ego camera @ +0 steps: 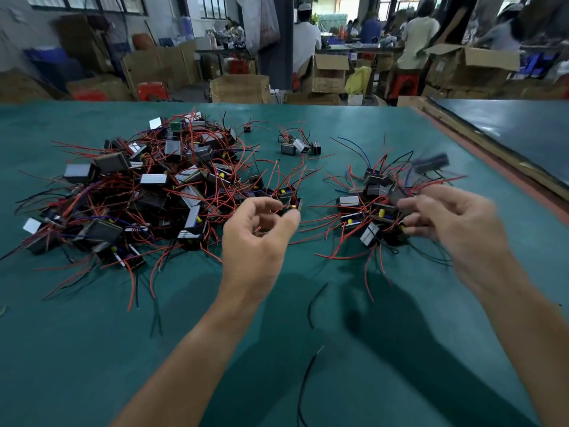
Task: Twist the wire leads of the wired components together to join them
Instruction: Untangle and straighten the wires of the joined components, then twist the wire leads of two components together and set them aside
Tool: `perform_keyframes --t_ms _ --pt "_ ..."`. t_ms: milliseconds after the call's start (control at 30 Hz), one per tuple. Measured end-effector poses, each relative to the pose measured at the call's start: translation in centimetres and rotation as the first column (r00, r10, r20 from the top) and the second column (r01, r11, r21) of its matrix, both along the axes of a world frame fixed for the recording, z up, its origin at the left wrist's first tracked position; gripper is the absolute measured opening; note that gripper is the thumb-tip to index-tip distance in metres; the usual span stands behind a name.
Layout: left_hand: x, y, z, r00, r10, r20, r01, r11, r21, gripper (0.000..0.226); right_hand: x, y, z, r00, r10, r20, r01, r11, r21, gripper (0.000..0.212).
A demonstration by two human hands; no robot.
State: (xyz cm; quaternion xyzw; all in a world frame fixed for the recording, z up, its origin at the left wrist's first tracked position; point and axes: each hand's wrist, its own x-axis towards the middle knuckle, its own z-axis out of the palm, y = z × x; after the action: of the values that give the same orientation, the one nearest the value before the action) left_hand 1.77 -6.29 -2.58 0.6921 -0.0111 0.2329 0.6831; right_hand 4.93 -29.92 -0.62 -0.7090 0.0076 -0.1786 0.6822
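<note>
Right hand (446,217) motion-blurred, grip unclear; component (431,163) beyond smeared; black wire (303,396) cropped below.

The desk (92,334) is teal green. On it, black components (147,192) with silver faces, yellow parts and mostly red wires (277,177), some black and blue.

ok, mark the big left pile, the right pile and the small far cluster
big left pile (154,179), head view, silver-topped component mid-pile
right pile (349,200), head view, silver-topped component at its left
small far cluster (301,145), head view, its middle component

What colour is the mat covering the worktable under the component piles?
The smooth worktable mat is teal green; the head view shows it best.
</note>
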Motion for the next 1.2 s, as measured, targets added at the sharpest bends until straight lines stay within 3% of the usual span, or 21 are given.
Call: perform_keyframes --t_ms 100,167,367,533,667,733,867,967,1033,1200 --pt "0.6 0.3 -1.0 0.997 0.049 -0.062 -0.038 0.986 0.163 0.015 0.3 0.0 -0.7 0.995 -0.044 -0.092 0.032 0.99 -0.135 0.033" --pt "0.9 0.6 -1.5 0.994 0.063 -0.085 -0.041 0.969 0.242 0.017 0.4 -0.1 -0.8 0.991 -0.055 -0.126 0.029 0.979 -0.203 0.036" --pt "1.3 1.2 -1.8 0.991 0.069 -0.111 -0.026 0.936 0.35 0.026 1.1 -1.1 -1.4 0.968 -0.139 -0.211 0.068 0.948 -0.312 0.006" --pt "1.5 2.0 -1.3 0.99 0.107 -0.088 -0.07 0.937 0.343 0.023 0.5 -2.1 -0.8 0.922 -0.343 -0.178 0.218 0.843 -0.492 0.037" --pt "2.1 3.4 -1.1 0.949 0.312 -0.046 -0.28 0.901 0.331 0.018 0.2 -1.3 -0.5 0.988 -0.149 -0.04 0.126 0.932 -0.341 0.028" --pt "2.5 4.4 -1.3 0.922 0.382 -0.069 -0.318 0.845 0.429 0.02 -0.3 -0.6 -0.6 1.0 0.004 -0.006 -0.006 0.922 -0.388 0.033" --pt "2.9 4.5 -2.5 0.912 0.326 -0.249 -0.069 0.721 0.69 0.028 -1.2 1.2 -0.9 0.982 0.185 -0.048 -0.18 0.816 -0.549 0.032" --pt "2.9 3.8 -3.3 0.934 0.281 -0.22 -0.017 0.65 0.76 0.017 -1.5 1.9 -1.2 0.962 0.257 -0.092 -0.262 0.767 -0.586 0.031" --pt "3.0 3.7 -3.3 0.936 0.28 -0.211 -0.028 0.657 0.753 0.011 -1.6 2.0 -1.3 0.953 0.28 -0.113 -0.291 0.751 -0.592 0.032" --pt "3.0 3.9 -3.0 0.928 0.228 -0.295 0.04 0.725 0.687 0.042 -1.8 2.1 -1.1 0.95 0.288 -0.118 -0.299 0.739 -0.604 0.034"
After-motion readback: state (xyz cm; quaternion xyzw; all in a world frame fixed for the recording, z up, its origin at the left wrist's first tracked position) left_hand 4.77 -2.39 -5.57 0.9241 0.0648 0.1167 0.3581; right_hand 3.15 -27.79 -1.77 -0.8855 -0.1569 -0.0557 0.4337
